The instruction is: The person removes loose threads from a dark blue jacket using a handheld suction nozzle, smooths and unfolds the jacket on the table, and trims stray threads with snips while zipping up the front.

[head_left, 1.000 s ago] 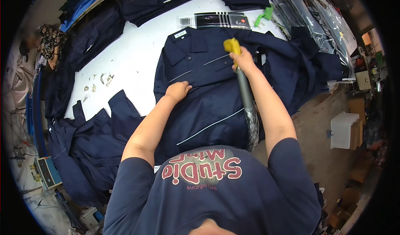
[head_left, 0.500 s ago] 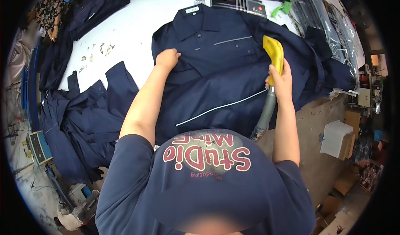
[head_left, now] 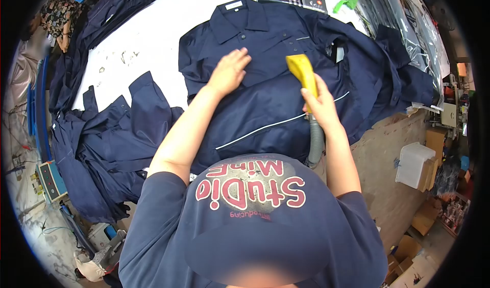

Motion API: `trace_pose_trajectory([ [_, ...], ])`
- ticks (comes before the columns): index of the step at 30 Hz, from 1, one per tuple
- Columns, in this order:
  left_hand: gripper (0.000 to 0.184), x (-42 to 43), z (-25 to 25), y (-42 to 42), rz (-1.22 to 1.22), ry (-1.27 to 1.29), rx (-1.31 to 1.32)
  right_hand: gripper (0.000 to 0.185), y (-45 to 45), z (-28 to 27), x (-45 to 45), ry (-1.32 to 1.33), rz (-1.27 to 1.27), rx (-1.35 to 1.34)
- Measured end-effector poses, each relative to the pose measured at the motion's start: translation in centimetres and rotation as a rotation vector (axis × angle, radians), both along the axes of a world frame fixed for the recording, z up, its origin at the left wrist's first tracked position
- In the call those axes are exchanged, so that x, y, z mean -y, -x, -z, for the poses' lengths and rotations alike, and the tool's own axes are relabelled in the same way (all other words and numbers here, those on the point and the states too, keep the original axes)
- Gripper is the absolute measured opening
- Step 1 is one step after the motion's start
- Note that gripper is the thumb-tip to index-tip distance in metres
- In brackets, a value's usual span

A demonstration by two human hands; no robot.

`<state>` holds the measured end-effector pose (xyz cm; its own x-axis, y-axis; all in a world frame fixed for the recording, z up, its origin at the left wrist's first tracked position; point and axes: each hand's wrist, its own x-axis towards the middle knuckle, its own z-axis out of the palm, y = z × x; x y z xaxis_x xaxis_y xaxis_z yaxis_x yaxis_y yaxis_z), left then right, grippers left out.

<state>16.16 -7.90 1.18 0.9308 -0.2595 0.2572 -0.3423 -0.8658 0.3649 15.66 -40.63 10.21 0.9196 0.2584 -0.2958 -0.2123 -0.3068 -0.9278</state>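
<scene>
While a navy collared cloth shirt (head_left: 224, 45) is spread at twelve o'clock on the white desk (head_left: 166, 38), a yellow plastic nozzle (head_left: 302, 69) is clasped by the right grip (head_left: 321, 102) at one; the left grip (head_left: 229, 73), fingers slightly parted, is laid over cloth at eleven. Loose folds could be snagged by a dragged nozzle edge.

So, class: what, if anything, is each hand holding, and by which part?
Right hand: the yellow nozzle, by its end nearer the hose. Left hand: nothing.

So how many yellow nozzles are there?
1: the yellow nozzle, in the right hand, over the dark shirt, with the grey hose below it. Another could be hidden in the clutter.
</scene>
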Motion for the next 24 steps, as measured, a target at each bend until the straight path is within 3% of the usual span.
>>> trace_pose_trajectory([
  [3,0.050,1.6,3.2,1.4,0.006,-0.059,-0.293,0.068,-1.9,1.5,-2.6,0.060,-0.083,0.005],
  [8,0.050,1.8,3.4,1.9,-0.025,0.042,-0.330,0.071,-6.1,2.7,-4.9,0.221,-0.143,0.025],
  [11,0.051,1.7,3.5,1.9,-0.027,0.066,-0.339,0.070,-7.5,3.9,-5.4,0.104,-0.059,0.020],
  [15,0.050,1.8,3.3,1.9,-0.033,0.065,-0.342,0.066,-7.8,4.5,-5.1,-0.037,0.227,0.239],
  [17,0.049,1.9,3.3,2.0,-0.043,0.082,-0.333,0.064,-7.1,4.0,-4.1,-0.083,0.291,0.195],
  [24,0.050,1.8,3.5,2.0,-0.050,0.093,-0.344,0.069,-4.0,1.5,-4.1,0.032,-0.224,-0.050],
])
